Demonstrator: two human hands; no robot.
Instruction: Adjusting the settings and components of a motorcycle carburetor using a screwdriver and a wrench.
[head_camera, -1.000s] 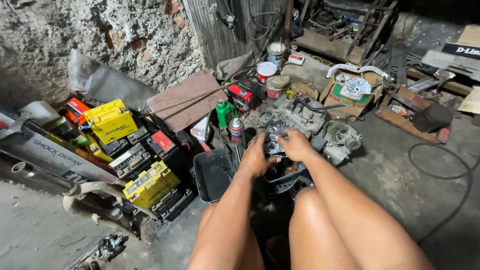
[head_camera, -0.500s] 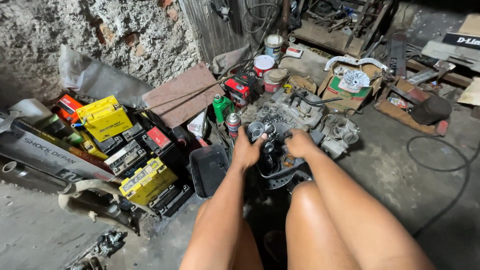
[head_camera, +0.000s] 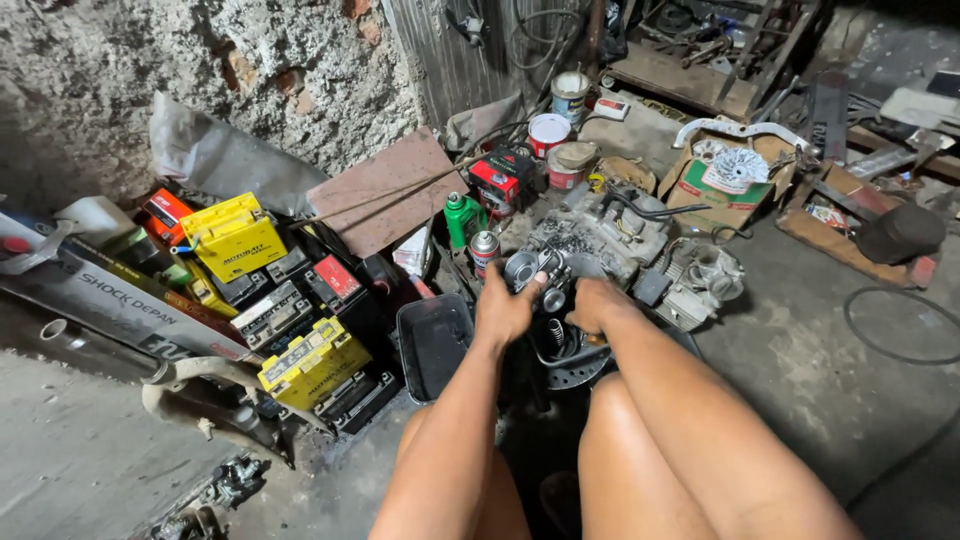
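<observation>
Metal carburetor (head_camera: 538, 272) gripped by left hand (head_camera: 503, 312), right hand (head_camera: 594, 303); black tray (head_camera: 432, 343) beside.

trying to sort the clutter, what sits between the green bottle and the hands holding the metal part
In the head view, a small spray can with a red band stands between the green bottle and the left hand, which grips the grey metal part with the right hand.
</observation>
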